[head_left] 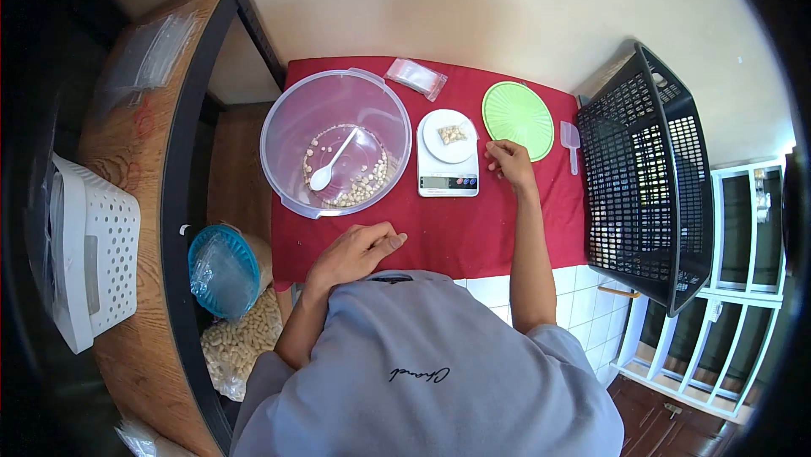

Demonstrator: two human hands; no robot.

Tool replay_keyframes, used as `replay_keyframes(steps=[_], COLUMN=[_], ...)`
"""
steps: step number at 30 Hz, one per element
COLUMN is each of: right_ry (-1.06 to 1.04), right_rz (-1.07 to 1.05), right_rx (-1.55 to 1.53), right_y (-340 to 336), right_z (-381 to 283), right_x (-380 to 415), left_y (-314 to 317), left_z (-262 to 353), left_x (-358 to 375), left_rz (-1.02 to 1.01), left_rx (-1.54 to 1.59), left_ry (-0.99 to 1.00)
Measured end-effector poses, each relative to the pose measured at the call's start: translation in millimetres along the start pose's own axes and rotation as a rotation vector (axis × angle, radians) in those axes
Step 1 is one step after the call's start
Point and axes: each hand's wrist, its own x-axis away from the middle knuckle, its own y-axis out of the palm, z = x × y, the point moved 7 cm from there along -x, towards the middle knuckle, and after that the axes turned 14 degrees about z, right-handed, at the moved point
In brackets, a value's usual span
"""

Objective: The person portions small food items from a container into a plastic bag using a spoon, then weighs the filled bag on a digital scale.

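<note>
My left hand [359,252] rests at the front edge of the red-covered table, its fingers loosely curled together with nothing visible in them. Just right of the scale is my right hand [509,163], its bent fingers slightly apart and holding nothing. A small clear packet of pale pieces [452,134] lies on the round plate of the white kitchen scale [435,190]. To the left stands a large clear tub [285,111] with pale pieces at its bottom and a white spoon [323,176] inside. Near my right hand lies a green lid [517,115].
Plastic bags [416,78] lie behind the scale, and a clear scoop [570,138] lies at the right. A black crate [634,170] stands beyond it. At the left are a wooden shelf [152,220], a white basket [114,246], a blue basket [198,275] and a bag of peanuts [241,343].
</note>
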Motion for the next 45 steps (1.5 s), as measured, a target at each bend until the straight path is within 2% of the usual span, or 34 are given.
replay_keyframes(steps=[2,7,9,13,19,21,23,24,26,27,29,31,33,35,36,38,40,42,45], right_ry=[0.008,0.025,0.032,0.011,-0.158,-0.417,-0.466,-0.511,-0.524,-0.542,-0.527,-0.632,-0.635,-0.574,-0.574,-0.405,-0.406,-0.404,-0.503], right_rz=[-0.005,0.015,0.092,0.072,-0.169,-0.160,-0.231,-0.299,-0.310,-0.317,-0.330,-0.358,-0.408,-0.365,-0.362,-0.369,-0.344,-0.318,-0.337], right_rx=[-0.012,-0.049,-0.040,-0.005,-0.261,-0.002,-0.071,-0.143,-0.141,-0.139,-0.158,-0.195,-0.265,-0.399,-0.401,-0.468,-0.457,-0.444,-0.384], right_y=[4.7,19.2,20.5,30.2,34.7,28.0,21.6,19.4,11.2,7.5,2.3,2.3,6.8,6.9,8.5,13.7,19.5,19.1,18.1], right_z=[1.9,-7.2,-10.6,-21.0,-86.6,-112.0,-138.9,-154.5,-178.4,-189.0,-201.8,-218.1,-219.1,-220.1,-220.7,-213.9,-207.5,-204.0,-208.1], right_x=[-1.5,-5.2,-10.2,-14.8,19.1,34.6,61.4,79.0,106.5,119.0,138.9,161.6,172.0,174.6,177.5,177.5,176.5,177.0,181.7], left_y=[0.6,-6.1,-7.3,-6.9,-5.7,-4.2,-0.2,-1.7,-14.2,-8.2,-32.2,-30.3,-33.1,-26.8,-28.3,-28.3,-30.1,-30.1,-30.6], left_z=[-1.7,-7.0,-6.3,-7.9,-1.4,13.9,54.5,67.6,106.0,111.8,121.7,134.6,133.2,127.5,129.2,124.8,120.8,123.4,123.9], left_x=[1.6,1.4,0.5,0.3,-1.2,-4.4,-2.9,-3.4,-7.0,-13.4,-24.3,-44.0,-51.0,-57.2,-56.5,-54.6,-53.9,-51.4,-54.3], left_rz=[-0.046,-0.009,0.000,-0.006,-0.011,-0.015,-0.066,-0.065,0.057,0.054,0.600,0.626,0.651,0.500,0.527,0.557,0.588,0.602,0.562], left_rx=[-0.088,-0.131,-0.129,-0.151,-0.117,-0.092,0.085,0.086,0.232,0.231,0.394,0.396,0.400,0.298,0.342,0.344,0.346,0.185,0.102], left_ry=[-0.096,-0.092,-0.090,-0.107,-0.080,-0.044,0.170,0.166,0.359,0.359,0.414,0.383,0.350,0.352,0.374,0.384,0.396,0.475,0.434])
